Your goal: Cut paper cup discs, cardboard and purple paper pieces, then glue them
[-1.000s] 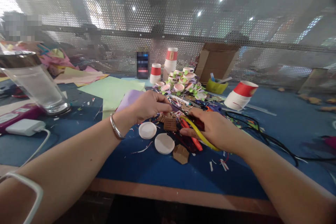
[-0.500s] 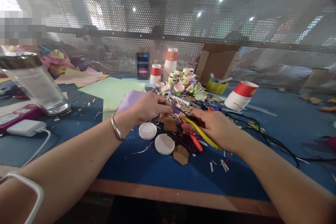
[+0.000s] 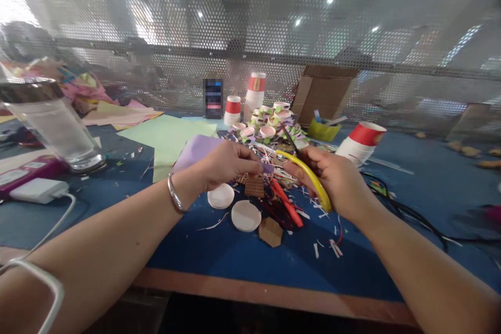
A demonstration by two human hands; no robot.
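Observation:
My left hand [image 3: 229, 164] pinches a small purple paper piece [image 3: 267, 168], its fingertips closed together. My right hand [image 3: 332, 177] is wrapped round yellow-handled scissors [image 3: 305, 172], whose dark blades point up and away, apart from the purple piece. A larger purple sheet [image 3: 195, 151] lies beyond my left wrist. Between and below my hands are red-handled pliers [image 3: 287, 202], corrugated cardboard [image 3: 254, 187], two white paper discs [image 3: 246, 216] and a brown cardboard piece [image 3: 270, 232]. Paper scraps are scattered around them.
Behind my hands stands a pile of small decorated cups [image 3: 268, 132], with stacked paper cups [image 3: 255, 88] beyond. More cups [image 3: 362, 143] and black cables [image 3: 407, 214] are on the right. A glass [image 3: 58, 128] and green paper [image 3: 168, 135] are on the left.
My right hand has moved up and to the right with the scissors, and their blades have swung upward away from the purple piece. My left hand has shifted slightly right.

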